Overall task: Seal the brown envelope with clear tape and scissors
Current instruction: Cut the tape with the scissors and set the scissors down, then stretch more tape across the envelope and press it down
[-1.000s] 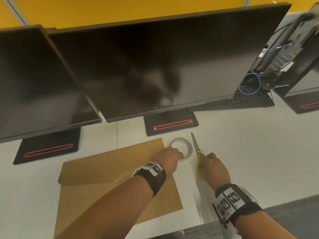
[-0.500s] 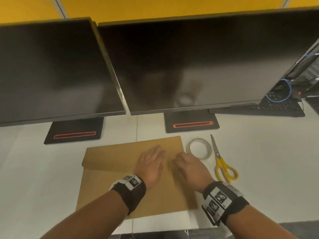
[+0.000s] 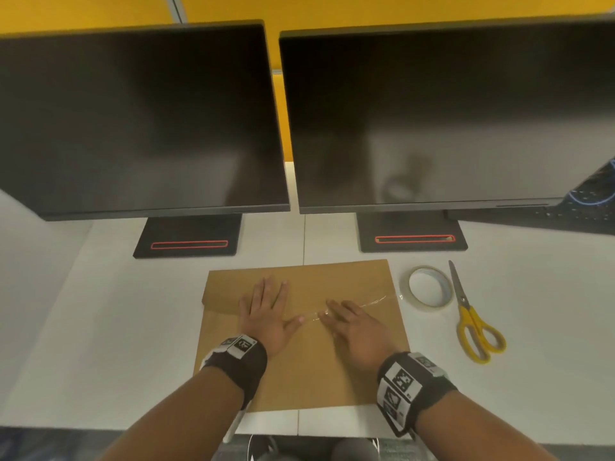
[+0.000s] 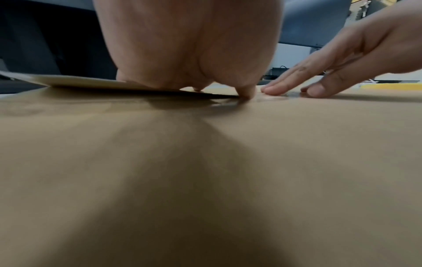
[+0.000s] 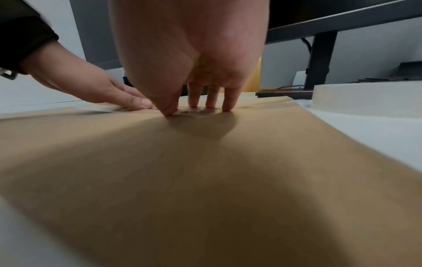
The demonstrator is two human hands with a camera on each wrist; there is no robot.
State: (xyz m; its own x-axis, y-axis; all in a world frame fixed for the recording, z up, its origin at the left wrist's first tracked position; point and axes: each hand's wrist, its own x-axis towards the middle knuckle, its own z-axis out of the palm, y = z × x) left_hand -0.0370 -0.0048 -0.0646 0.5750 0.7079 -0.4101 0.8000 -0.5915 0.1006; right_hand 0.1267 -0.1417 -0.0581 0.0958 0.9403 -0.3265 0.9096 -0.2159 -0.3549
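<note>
**Pressing the tape down on the envelope flap**

From where I'm watching, the brown envelope [image 3: 299, 344] lies flat on the white surface [image 3: 532, 294], just in front of the two monitor bases. Both hands are on it and neither holds anything. The left hand [image 3: 266, 314] is spread flat over the flap edge with straight fingers [image 3: 269, 287]. The right hand [image 3: 357, 327] is beside it, flat too, with its fingertips [image 5: 210, 106] on the strip of clear tape [image 3: 366, 304] that runs across the flap seam toward the envelope's right edge.

The tape roll [image 3: 429, 287] sits just right of the envelope, and the yellow-handled scissors [image 3: 472, 317] lie just beyond the roll, untouched.

My take is that this is the smoothing step. I'd keep the left hand pinning the flap so it doesn't lift, and sweep the right fingertips outward along the strip from the middle so wrinkles get pushed off the end.

Hard to read: the tape only shows as a glint, so I can't tell where it ends on the left. It looks like a bit hangs past the envelope's right edge, and I can't tell if it's cut free of the roll. The left wrist view shows the flap's left part raised slightly.
</note>
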